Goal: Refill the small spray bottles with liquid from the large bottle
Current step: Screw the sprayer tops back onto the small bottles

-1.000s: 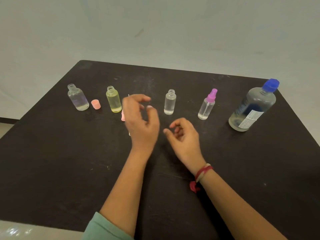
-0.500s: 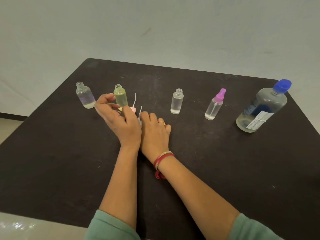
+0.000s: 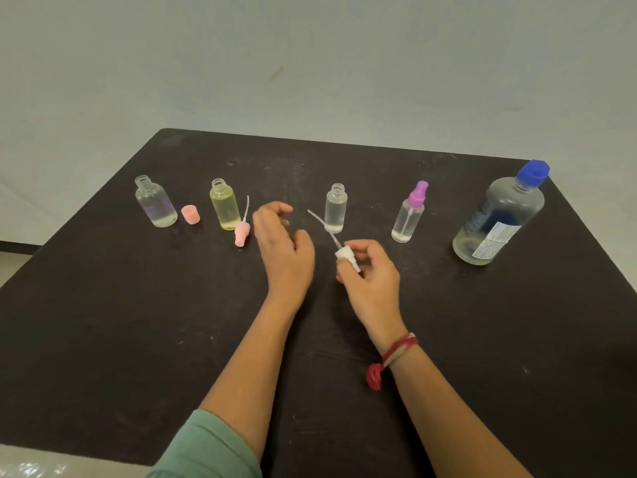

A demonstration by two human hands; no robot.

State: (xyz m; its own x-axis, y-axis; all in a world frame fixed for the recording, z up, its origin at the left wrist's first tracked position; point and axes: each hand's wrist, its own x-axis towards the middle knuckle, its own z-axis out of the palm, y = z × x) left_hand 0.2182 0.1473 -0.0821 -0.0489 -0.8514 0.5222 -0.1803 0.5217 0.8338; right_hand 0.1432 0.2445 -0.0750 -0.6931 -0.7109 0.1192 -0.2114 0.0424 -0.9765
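One camera sits on the person's head. It looks forward and down at the table [image 3: 103,339] from close by. The table fills the lower frame; the wall [image 3: 310,63] fills the top.

Right hand [image 3: 374,281] pinches the white spray head [image 3: 346,257]; its dip tube points toward 11 o'clock. Left hand [image 3: 284,246] holds nothing, fingers loosely curled. Row on the table [image 3: 103,339], from 9 to 3 o'clock:
- open clear bottle [image 3: 155,205]
- pink cap [image 3: 190,214]
- open yellow bottle [image 3: 224,207], with the pink spray head [image 3: 241,232] lying just beside it
- open narrow bottle [image 3: 335,210]
- purple-topped spray bottle [image 3: 408,215]
- blue-capped large bottle [image 3: 499,219]
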